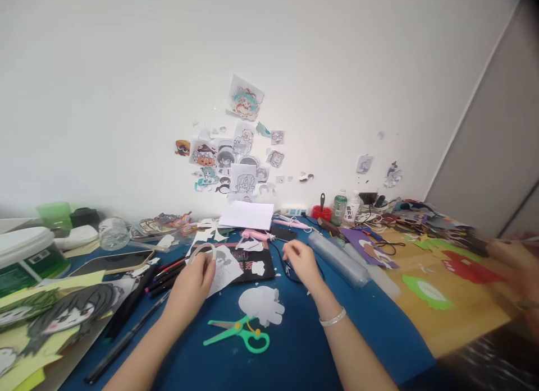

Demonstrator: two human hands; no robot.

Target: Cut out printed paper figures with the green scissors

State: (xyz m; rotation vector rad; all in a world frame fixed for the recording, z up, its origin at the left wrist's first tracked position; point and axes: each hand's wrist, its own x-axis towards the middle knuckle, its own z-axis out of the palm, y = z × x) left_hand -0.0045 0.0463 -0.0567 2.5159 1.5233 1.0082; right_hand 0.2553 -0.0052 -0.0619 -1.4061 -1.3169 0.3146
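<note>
My left hand (pixel 197 279) is closed on a roll of tape (pixel 206 247), whose pale ring shows above the fingers. Under it lies a sheet with a line drawing (pixel 225 270), partly over a black board (pixel 259 270). My right hand (pixel 301 263) hovers to the right of the board, fingers curled together; whatever they pinch, if anything, is too small to make out. A white paper cutout (pixel 261 304) lies face down between my forearms. Just in front of it rest green-handled scissors (pixel 239 333), blades apart and pointing left.
Pens (pixel 126 329), a phone (pixel 113 262) and a white tub (pixel 31 259) stand left. A clear plastic roll (pixel 339 259), bottles (pixel 340 207) and a red bowl (pixel 322 212) are right. A pink glue gun (pixel 255 234) lies behind. Another person's blurred hand (pixel 511 256) is far right.
</note>
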